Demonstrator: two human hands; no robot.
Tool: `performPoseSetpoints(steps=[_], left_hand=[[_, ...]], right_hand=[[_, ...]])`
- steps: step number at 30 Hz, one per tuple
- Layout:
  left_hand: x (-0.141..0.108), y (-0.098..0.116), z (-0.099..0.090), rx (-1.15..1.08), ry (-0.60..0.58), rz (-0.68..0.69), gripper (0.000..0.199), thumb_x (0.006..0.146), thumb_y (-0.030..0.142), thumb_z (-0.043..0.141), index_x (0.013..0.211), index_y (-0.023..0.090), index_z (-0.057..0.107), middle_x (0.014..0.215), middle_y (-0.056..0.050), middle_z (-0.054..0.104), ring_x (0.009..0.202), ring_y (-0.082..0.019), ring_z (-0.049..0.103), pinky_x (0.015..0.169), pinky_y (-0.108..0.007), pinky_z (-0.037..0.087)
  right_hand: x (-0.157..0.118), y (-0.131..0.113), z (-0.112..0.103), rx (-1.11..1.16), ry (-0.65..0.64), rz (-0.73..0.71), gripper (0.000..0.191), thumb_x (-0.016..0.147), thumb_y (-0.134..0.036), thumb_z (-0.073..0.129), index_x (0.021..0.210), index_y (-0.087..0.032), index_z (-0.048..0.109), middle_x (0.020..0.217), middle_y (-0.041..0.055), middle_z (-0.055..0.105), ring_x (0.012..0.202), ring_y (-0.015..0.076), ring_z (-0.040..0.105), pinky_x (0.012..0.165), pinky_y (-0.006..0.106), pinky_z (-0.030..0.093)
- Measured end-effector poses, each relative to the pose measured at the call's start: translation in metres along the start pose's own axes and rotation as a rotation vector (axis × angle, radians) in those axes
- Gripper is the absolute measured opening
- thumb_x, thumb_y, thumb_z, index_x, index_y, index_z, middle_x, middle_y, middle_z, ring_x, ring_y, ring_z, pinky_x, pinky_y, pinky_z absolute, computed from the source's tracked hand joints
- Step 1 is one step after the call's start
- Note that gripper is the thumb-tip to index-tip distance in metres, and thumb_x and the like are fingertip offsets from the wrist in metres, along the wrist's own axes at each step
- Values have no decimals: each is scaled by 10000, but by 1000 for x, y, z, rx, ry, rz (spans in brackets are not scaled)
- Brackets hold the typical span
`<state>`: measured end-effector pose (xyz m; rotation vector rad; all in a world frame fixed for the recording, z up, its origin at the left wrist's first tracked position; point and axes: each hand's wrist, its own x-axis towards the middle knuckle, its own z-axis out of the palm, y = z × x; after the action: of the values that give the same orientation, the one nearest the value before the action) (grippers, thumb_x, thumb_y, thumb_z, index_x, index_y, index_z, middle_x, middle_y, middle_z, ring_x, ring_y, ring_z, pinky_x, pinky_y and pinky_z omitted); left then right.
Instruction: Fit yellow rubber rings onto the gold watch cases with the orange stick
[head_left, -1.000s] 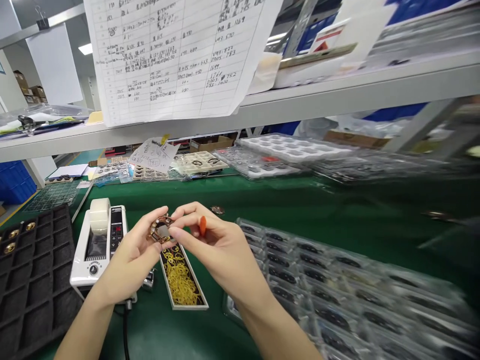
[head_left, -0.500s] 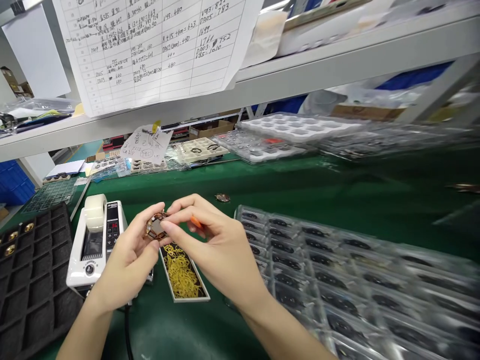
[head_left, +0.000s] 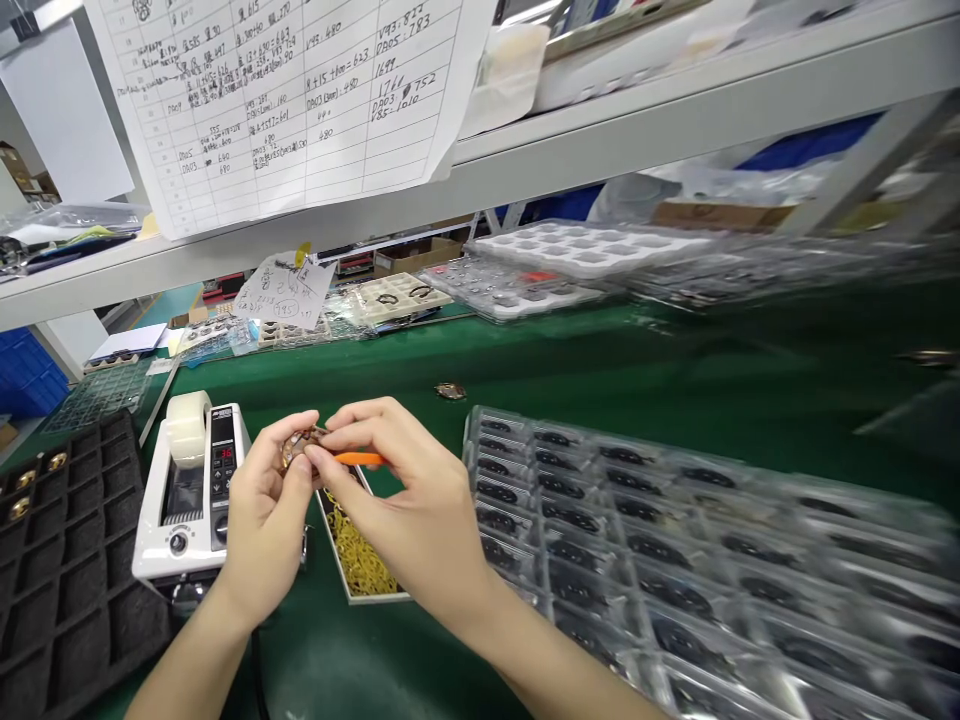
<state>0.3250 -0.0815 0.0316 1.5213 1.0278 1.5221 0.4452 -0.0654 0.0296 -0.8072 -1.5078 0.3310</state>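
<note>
My left hand (head_left: 264,515) is closed, its thumb and fingers pinching a small round copper-coloured part (head_left: 297,446) by the edge. My right hand (head_left: 424,510) meets it there, with thumb and fingertips at the part's right side. A thin orange stick-like tool (head_left: 360,458) lies in the right hand's grip; its tip is hidden behind the fingers. Below the hands stands a narrow open box (head_left: 379,600) of thin yellow loops (head_left: 356,555), partly covered by my right hand.
A white tape dispenser (head_left: 154,545) stands left, beside a black compartment tray (head_left: 82,545) with a few gold-coloured parts. Clear plastic trays (head_left: 592,490) of dark oval parts fill the right. Another small part (head_left: 451,391) lies behind my hands. A shelf beam (head_left: 600,170) crosses above.
The orange tool has swung to lie level, showing more of its length. The round part has tilted, and both hands have drawn slightly left and closer together.
</note>
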Motion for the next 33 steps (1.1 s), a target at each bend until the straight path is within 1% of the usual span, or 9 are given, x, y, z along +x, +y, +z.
performPoseSetpoints(steps=[5, 9, 15, 19, 22, 24, 28, 30, 33], left_hand=[[0, 0, 1, -89, -12, 9, 213, 900, 301, 596, 1089, 224, 655, 1058, -60, 719, 964, -220, 705, 827, -323, 594], [0, 0, 1, -125, -59, -5, 205, 910, 291, 585, 1093, 224, 646, 1103, -69, 703, 1022, -230, 688, 854, -339, 590], [1, -6, 4, -134, -74, -29, 222, 898, 323, 600, 1090, 217, 634, 1106, -72, 697, 1004, -224, 688, 830, -319, 586], [5, -8, 2, -110, -96, -34, 202, 913, 312, 577, 1090, 222, 615, 1062, -56, 694, 930, -185, 690, 792, -284, 571], [10, -5, -7, 36, -167, 28, 151, 939, 282, 523, 1041, 221, 615, 1015, -48, 679, 916, -170, 664, 780, -277, 543], [13, 0, -15, 258, -183, 157, 126, 926, 220, 519, 960, 210, 640, 968, -44, 661, 906, -169, 631, 780, -282, 511], [14, 8, -23, 601, -92, 398, 158, 769, 59, 594, 781, 201, 662, 764, 2, 605, 766, -150, 544, 688, -262, 425], [13, 10, -22, 539, -38, 325, 145, 729, 52, 598, 719, 193, 631, 671, 26, 577, 677, -127, 514, 633, -240, 407], [11, 13, -16, 295, 28, 82, 95, 730, 124, 634, 678, 180, 576, 628, 38, 588, 601, -99, 534, 571, -200, 427]], right_hand=[[3, 4, -2, 38, -55, 59, 62, 818, -202, 626, 853, -221, 579, 850, 23, 599, 723, 147, 583, 596, 257, 477], [9, 3, -6, 140, -184, 68, 90, 840, -152, 567, 766, -203, 574, 812, 16, 547, 711, 132, 549, 597, 242, 451], [15, 3, -10, 198, -261, 116, 156, 837, -138, 529, 701, -199, 483, 752, -14, 489, 605, 97, 445, 522, 218, 375], [15, 8, -11, 174, -261, 64, 177, 841, -126, 521, 695, -201, 454, 739, -13, 486, 613, 100, 454, 519, 214, 377], [15, 11, -11, 97, -238, -42, 175, 862, -115, 509, 715, -200, 470, 744, -2, 506, 651, 115, 495, 550, 225, 411], [15, 12, -11, -10, -211, -169, 158, 858, -93, 508, 739, -196, 496, 747, 12, 535, 687, 137, 521, 571, 245, 430], [9, 8, -10, -241, -89, -488, 106, 857, -81, 531, 869, -183, 557, 790, 48, 614, 702, 155, 543, 576, 266, 450], [4, 4, -10, -302, 13, -613, 122, 865, -109, 564, 960, -187, 563, 827, 55, 644, 682, 145, 542, 581, 261, 461], [-3, 1, -13, -386, 97, -728, 148, 867, -108, 586, 973, -211, 583, 828, 42, 675, 632, 124, 517, 572, 244, 450]])
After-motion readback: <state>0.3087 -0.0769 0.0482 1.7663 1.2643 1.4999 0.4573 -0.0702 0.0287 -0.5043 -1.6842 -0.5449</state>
